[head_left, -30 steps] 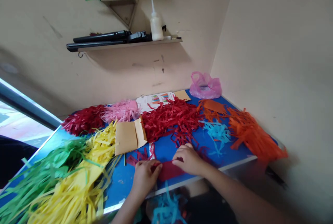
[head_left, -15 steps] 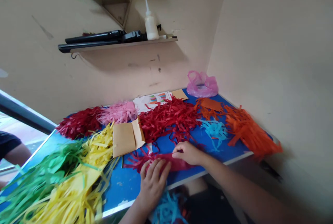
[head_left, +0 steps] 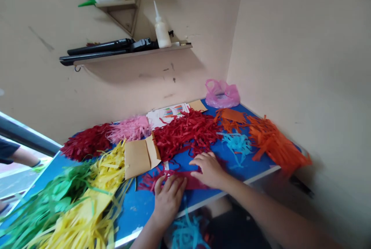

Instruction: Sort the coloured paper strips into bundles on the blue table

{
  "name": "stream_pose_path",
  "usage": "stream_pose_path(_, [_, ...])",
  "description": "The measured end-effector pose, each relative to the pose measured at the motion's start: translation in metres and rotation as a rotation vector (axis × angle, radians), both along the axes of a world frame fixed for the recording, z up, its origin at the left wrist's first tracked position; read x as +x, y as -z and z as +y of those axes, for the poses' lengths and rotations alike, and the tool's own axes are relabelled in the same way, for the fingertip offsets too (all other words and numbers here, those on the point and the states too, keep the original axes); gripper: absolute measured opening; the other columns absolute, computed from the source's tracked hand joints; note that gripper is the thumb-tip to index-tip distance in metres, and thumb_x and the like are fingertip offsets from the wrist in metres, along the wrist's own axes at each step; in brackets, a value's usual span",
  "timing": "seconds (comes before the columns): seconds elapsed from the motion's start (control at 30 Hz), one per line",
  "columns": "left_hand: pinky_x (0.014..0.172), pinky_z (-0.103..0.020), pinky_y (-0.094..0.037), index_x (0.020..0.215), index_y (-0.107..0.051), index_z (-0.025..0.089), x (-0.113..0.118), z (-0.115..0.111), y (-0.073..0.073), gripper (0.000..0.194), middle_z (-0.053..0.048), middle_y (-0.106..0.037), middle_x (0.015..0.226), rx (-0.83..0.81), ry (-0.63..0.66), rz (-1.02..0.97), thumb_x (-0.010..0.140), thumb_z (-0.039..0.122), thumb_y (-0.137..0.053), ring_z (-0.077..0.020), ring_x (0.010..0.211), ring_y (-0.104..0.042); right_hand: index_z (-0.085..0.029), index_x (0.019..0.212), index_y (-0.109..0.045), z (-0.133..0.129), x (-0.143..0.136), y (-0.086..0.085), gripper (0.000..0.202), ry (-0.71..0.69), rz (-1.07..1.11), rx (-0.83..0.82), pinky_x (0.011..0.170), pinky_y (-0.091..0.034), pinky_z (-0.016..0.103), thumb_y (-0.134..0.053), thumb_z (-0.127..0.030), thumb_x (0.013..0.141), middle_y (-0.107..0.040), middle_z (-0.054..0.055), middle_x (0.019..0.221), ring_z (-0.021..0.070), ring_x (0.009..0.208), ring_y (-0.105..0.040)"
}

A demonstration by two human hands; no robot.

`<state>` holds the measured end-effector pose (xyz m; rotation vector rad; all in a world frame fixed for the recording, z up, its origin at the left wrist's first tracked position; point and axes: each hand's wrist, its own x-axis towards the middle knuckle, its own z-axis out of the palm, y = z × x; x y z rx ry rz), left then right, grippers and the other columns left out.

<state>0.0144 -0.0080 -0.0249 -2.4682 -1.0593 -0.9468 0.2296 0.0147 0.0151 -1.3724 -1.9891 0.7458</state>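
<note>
A crimson tissue-paper fringe (head_left: pixel 199 182) lies along the near edge of the blue table, its cut strips fanning out to the left. My left hand (head_left: pixel 169 195) rests on it with the fingers laid flat. Over its right part is my right hand (head_left: pixel 209 168), fingers apart and a little curved, with nothing visible in them. Whether those fingertips touch the paper I cannot tell. Just beyond the hands is a heap of red paper strips (head_left: pixel 187 131). A brown envelope (head_left: pixel 137 158) with its flap open sits to the left of them.
Yellow fringe (head_left: pixel 98 199) and green fringe (head_left: pixel 55 191) cover the left side. Orange fringe (head_left: pixel 275 143) and light blue strips (head_left: pixel 236 144) lie right, a pink plastic bag (head_left: pixel 222 94) behind. Blue strips (head_left: pixel 188 233) hang below the edge. A shelf (head_left: pixel 127 54) holds a glue bottle (head_left: pixel 162 33).
My right hand has gone from a pinch at the crimson paper to spread fingers. My left hand stays on the paper. A person's limb at far left has shifted.
</note>
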Motion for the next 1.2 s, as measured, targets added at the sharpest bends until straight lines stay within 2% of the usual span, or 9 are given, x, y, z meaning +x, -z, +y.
stream_pose_path(0.13, [0.106,-0.041,-0.024,0.112,-0.07,0.032,0.001,0.003,0.005,0.033,0.001,-0.077,0.098,-0.057,-0.019,0.007,0.098,0.019,-0.043,-0.0202,0.1,-0.064,-0.022,0.094,-0.066,-0.03,-0.008,0.01,0.027,-0.046,-0.259,0.36,0.105,-0.023,0.048,-0.075,-0.04,0.078,-0.069,0.005,0.102,0.0251,0.104,-0.054])
stream_pose_path(0.23, [0.105,-0.041,-0.023,0.111,-0.069,0.03,0.003,0.003,0.006,0.033,0.001,-0.076,0.099,-0.082,-0.009,0.005,0.099,0.02,-0.04,-0.0196,0.1,-0.063,-0.021,0.085,-0.062,-0.042,-0.009,0.03,0.006,0.027,-0.354,0.496,0.104,-0.02,0.044,-0.067,-0.025,0.087,-0.07,0.001,0.09,0.0206,0.097,-0.055])
stream_pose_path(0.3, [0.105,-0.042,-0.023,0.112,-0.068,0.029,0.005,0.004,0.006,0.035,0.001,-0.076,0.099,-0.1,0.022,0.008,0.1,0.021,-0.036,-0.019,0.099,-0.063,-0.022,0.084,-0.062,-0.044,-0.005,0.042,0.011,0.062,-0.348,0.588,0.104,-0.018,0.043,-0.058,-0.015,0.092,-0.07,-0.001,0.086,0.018,0.095,-0.055])
stream_pose_path(0.43, [0.101,-0.041,-0.03,0.114,-0.066,0.026,0.009,0.004,0.007,0.035,-0.003,-0.073,0.095,-0.137,0.072,0.079,0.1,0.021,-0.035,-0.0195,0.093,-0.062,-0.023,0.089,-0.063,-0.044,0.008,0.051,0.015,0.012,-0.367,0.678,0.105,-0.016,0.042,-0.052,-0.015,0.097,-0.07,-0.002,0.088,0.0167,0.098,-0.054])
stream_pose_path(0.6, [0.105,-0.048,-0.026,0.101,-0.068,0.027,0.007,0.0,0.006,0.031,0.001,-0.072,0.086,-0.24,0.083,0.084,0.099,0.019,-0.038,-0.018,0.084,-0.062,-0.026,0.084,-0.066,-0.039,0.024,0.052,0.017,-0.073,-0.329,0.533,0.102,-0.019,0.04,-0.057,-0.017,0.094,-0.071,-0.006,0.081,0.0147,0.089,-0.056])
stream_pose_path(0.73, [0.095,-0.046,-0.034,0.094,-0.068,0.026,0.005,-0.001,-0.004,0.024,-0.001,-0.072,0.088,-0.428,0.042,0.054,0.098,0.026,-0.045,-0.0196,0.086,-0.062,-0.027,0.078,-0.07,-0.03,0.029,0.044,0.015,-0.005,-0.225,0.307,0.094,-0.025,0.038,-0.063,-0.023,0.091,-0.074,-0.005,0.082,0.0157,0.089,-0.058])
stream_pose_path(0.83, [0.086,-0.041,-0.039,0.089,-0.07,0.026,0.007,0.001,-0.01,0.027,-0.002,-0.07,0.086,-0.536,-0.045,0.046,0.097,0.034,-0.045,-0.0202,0.087,-0.061,-0.024,0.075,-0.07,-0.026,0.025,0.037,0.02,0.052,-0.255,0.223,0.091,-0.027,0.037,-0.059,-0.024,0.093,-0.073,-0.002,0.08,0.0162,0.087,-0.058])
stream_pose_path(1.0, [0.083,-0.044,-0.036,0.074,-0.069,0.022,0.014,0.004,-0.01,0.032,-0.004,-0.069,0.076,-0.515,-0.225,0.032,0.095,0.035,-0.048,-0.0235,0.083,-0.06,-0.02,0.068,-0.067,-0.023,0.013,0.032,0.02,0.196,-0.378,0.192,0.089,-0.026,0.038,-0.064,-0.029,0.085,-0.07,0.001,0.073,0.0186,0.083,-0.056])
stream_pose_path(1.2, [0.078,-0.041,-0.035,0.064,-0.066,0.02,0.02,0.009,-0.013,0.03,-0.003,-0.068,0.069,-0.484,-0.273,0.076,0.09,0.031,-0.055,-0.0241,0.079,-0.061,-0.02,0.063,-0.062,-0.015,0.009,0.031,0.022,0.207,-0.41,0.164,0.083,-0.027,0.038,-0.067,-0.029,0.082,-0.068,0.001,0.068,0.0194,0.08,-0.055])
